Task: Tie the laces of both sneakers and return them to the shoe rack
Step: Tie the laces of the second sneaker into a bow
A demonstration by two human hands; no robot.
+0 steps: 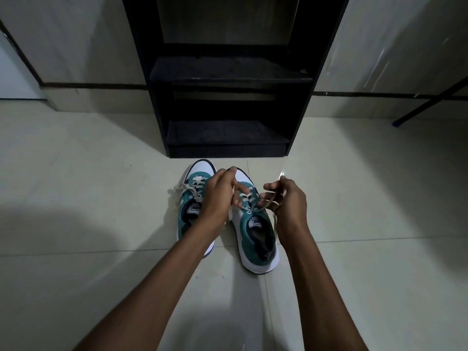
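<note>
Two teal-and-white sneakers stand side by side on the tiled floor, toes toward the black shoe rack [229,79]. The left sneaker [193,198] shows a tied bow of pale laces over its tongue. Over the right sneaker [255,231] both hands work its lace [263,206]. My left hand [219,196] hovers above the gap between the shoes, fingers pinched on one lace end. My right hand [285,198] sits just right of that shoe, fingers curled around the other lace end, which runs taut from the top eyelets.
The rack's two lower shelves [228,134] hold no shoes and stand open just beyond the toes. Pale wall panels flank the rack. A dark slanted bar with a blue foot [397,122] rests on the floor at the right.
</note>
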